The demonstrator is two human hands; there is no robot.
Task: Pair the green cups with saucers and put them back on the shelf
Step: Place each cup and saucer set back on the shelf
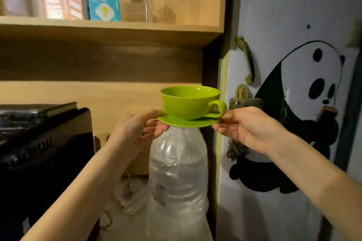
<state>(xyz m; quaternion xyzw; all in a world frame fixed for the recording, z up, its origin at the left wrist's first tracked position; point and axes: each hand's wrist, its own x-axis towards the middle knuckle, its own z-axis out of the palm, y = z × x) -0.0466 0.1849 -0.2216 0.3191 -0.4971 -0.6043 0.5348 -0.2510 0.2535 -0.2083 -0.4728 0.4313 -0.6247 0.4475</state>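
A green cup (188,101) stands upright on a green saucer (186,122), its handle pointing right. I hold the pair in the air with both hands. My left hand (141,133) pinches the saucer's left rim and my right hand (246,127) pinches its right rim, beside the cup handle. The pair hovers just above the top of a large clear water bottle (176,178) and below the wooden shelf (109,29).
The shelf carries a pink box (62,2), a teal box (103,9), a clear stand and small figures. A black appliance (45,148) sits at the left. On the right is a wall with a panda drawing (305,107).
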